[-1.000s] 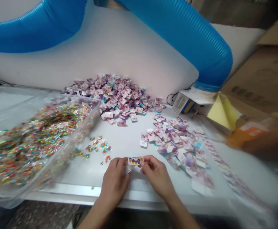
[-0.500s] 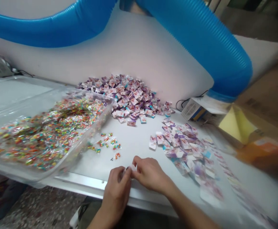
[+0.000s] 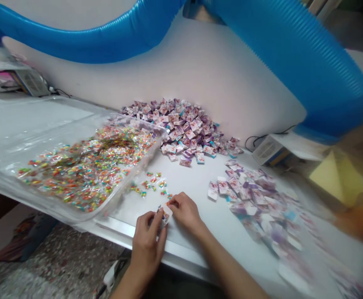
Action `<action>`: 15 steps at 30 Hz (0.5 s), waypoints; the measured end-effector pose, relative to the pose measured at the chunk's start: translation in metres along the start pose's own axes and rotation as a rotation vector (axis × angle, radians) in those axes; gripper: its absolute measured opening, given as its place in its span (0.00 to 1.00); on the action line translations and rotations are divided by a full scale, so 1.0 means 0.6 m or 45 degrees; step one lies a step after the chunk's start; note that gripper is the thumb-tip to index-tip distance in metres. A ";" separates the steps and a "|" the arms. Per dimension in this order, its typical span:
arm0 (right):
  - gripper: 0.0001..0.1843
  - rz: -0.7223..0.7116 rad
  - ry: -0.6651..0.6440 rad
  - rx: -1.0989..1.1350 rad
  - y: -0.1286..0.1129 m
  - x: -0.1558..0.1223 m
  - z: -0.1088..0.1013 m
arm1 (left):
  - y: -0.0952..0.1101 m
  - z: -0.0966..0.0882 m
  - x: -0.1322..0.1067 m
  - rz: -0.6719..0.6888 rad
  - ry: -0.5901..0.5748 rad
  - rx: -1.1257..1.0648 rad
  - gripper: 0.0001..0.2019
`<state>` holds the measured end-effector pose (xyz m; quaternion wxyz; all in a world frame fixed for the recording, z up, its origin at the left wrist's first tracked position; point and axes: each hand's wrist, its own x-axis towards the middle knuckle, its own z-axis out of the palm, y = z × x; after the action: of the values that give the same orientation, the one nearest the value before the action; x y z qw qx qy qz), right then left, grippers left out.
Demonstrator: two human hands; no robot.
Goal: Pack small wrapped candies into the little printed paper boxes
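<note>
Near the table's front edge, my left hand [image 3: 148, 236] is closed around a small white printed box [image 3: 166, 216], holding it tilted above the tabletop. Just right of it, my right hand [image 3: 184, 211] has its fingertips pinched on a small packet [image 3: 168, 203] with orange pieces, mostly hidden by the fingers. Several loose clear packets of coloured pieces [image 3: 151, 180] lie just beyond my hands. To the right, flat and partly folded printed boxes [image 3: 246, 187] spread across the table, blurred toward the near side.
A clear plastic tray [image 3: 103, 209] full of colourful packets stands at left. Against the wall rises a heap of printed boxes [image 3: 187, 128]. Blue ribbed hoses [image 3: 106, 43] hang overhead. A small boxy device [image 3: 267, 149] with a cable and a yellow paper piece [image 3: 340, 176] are at right.
My hands have moved apart; the box in my left hand now shows more clearly. My right hand has gone from the box to the orange packet. The camera view has shifted left.
</note>
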<state>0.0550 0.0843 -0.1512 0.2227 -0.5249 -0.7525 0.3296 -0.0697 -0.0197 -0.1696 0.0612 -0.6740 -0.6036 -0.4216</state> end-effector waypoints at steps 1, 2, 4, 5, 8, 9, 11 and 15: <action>0.04 0.022 0.000 0.051 0.003 -0.003 -0.008 | 0.000 0.002 0.000 -0.005 0.005 0.001 0.20; 0.04 0.039 -0.001 0.101 0.005 -0.008 -0.018 | 0.001 0.004 0.000 -0.005 0.008 -0.001 0.20; 0.07 0.062 -0.010 0.292 0.005 -0.022 -0.043 | 0.004 0.009 0.002 -0.002 0.011 -0.010 0.20; 0.09 0.069 -0.020 0.423 0.002 -0.031 -0.056 | 0.007 0.011 0.004 0.001 0.007 -0.016 0.21; 0.10 0.058 -0.043 0.616 -0.013 -0.060 -0.083 | 0.017 0.021 0.010 0.010 -0.002 -0.039 0.21; 0.08 0.043 -0.031 0.533 -0.018 -0.068 -0.087 | 0.021 0.025 0.012 0.011 0.000 -0.049 0.21; 0.04 -0.021 0.019 0.246 -0.027 -0.081 -0.092 | 0.030 0.032 0.015 0.010 0.010 -0.074 0.20; 0.05 -0.249 0.108 -0.416 -0.037 -0.097 -0.096 | 0.046 0.041 0.018 -0.001 0.016 -0.102 0.19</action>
<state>0.1002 0.0397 -0.0951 0.1970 -0.4917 -0.8334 0.1577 -0.0346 -0.0045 -0.1666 0.0378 -0.6730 -0.5860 -0.4498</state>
